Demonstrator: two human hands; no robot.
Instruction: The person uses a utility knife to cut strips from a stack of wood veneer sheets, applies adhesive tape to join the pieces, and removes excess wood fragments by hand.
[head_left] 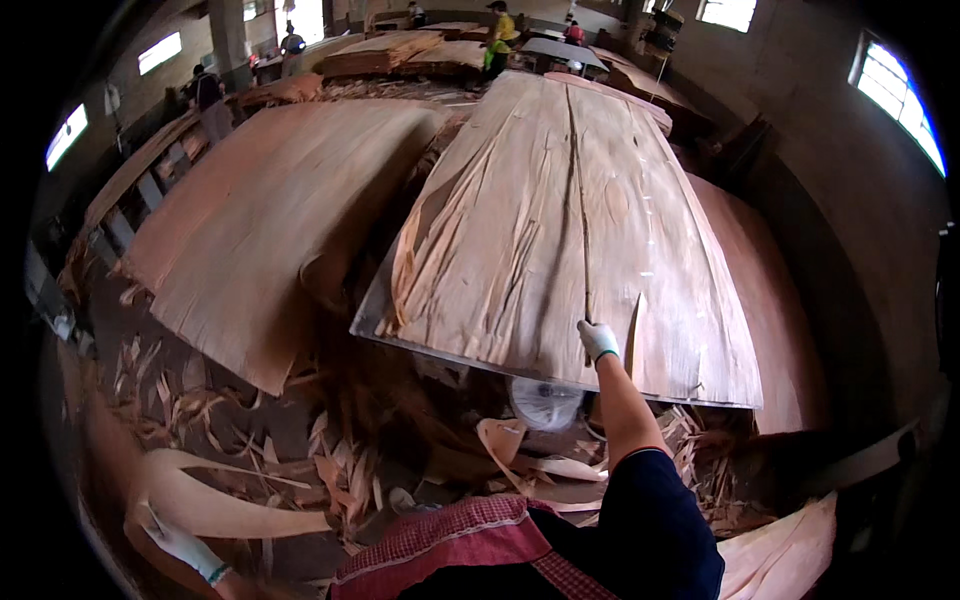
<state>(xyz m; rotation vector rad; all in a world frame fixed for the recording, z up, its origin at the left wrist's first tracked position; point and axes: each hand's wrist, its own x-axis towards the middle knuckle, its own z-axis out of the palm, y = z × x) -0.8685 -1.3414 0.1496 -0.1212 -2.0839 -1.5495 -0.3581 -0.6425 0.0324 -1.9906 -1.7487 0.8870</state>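
Note:
My right hand, in a white glove, is closed at the near part of a pale wood veneer sheet. A long thin stick-like strip runs from that hand toward the sheet's far end. The sheet is wrinkled, with folds on its left side and a short split right of my hand. At the lower left, my left hand, also gloved, is at a curved strip of veneer. Motion smears its fingers, so whether they grip the strip is unclear.
Another large veneer sheet slopes down on the left. Reddish veneer lies to the right. Veneer scraps litter the floor, near a clear plastic-wrapped object under the worktop edge. People stand among stacks farther back.

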